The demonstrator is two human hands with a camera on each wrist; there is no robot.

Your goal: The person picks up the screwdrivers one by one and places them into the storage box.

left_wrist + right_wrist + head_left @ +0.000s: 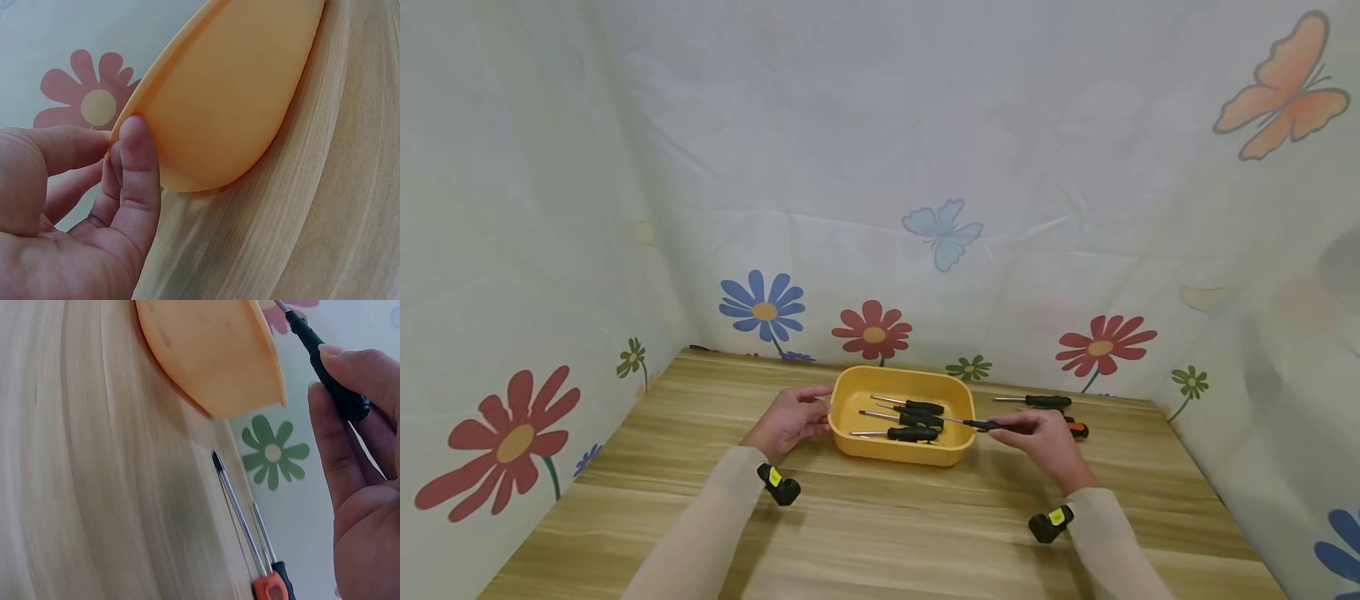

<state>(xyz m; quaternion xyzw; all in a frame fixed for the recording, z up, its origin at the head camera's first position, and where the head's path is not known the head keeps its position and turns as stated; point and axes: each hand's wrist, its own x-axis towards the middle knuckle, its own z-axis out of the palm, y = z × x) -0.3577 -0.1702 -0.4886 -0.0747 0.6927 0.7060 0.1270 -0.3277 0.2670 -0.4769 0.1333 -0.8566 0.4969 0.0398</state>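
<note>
A yellow plastic bin (891, 455) stands on the wooden table, with several black-handled screwdrivers (917, 420) lying in it, their shafts pointing left. My left hand (790, 419) pinches the bin's left rim between thumb and fingers, as the left wrist view shows up close. With thumb and fingers my right hand (1037, 442) holds a screwdriver (331, 378) by its black handle. That screwdriver's shaft reaches over the bin's right rim. In the right wrist view its tip is cut off by the frame's top edge.
Right of the bin, behind my right hand, lie more screwdrivers: a black-handled one (1048, 402) and an orange-and-black one (1078, 430). A printed cloth (880, 167) with flowers and butterflies hangs around the wooden table (865, 533). A small dark item (700, 347) lies at the far left edge.
</note>
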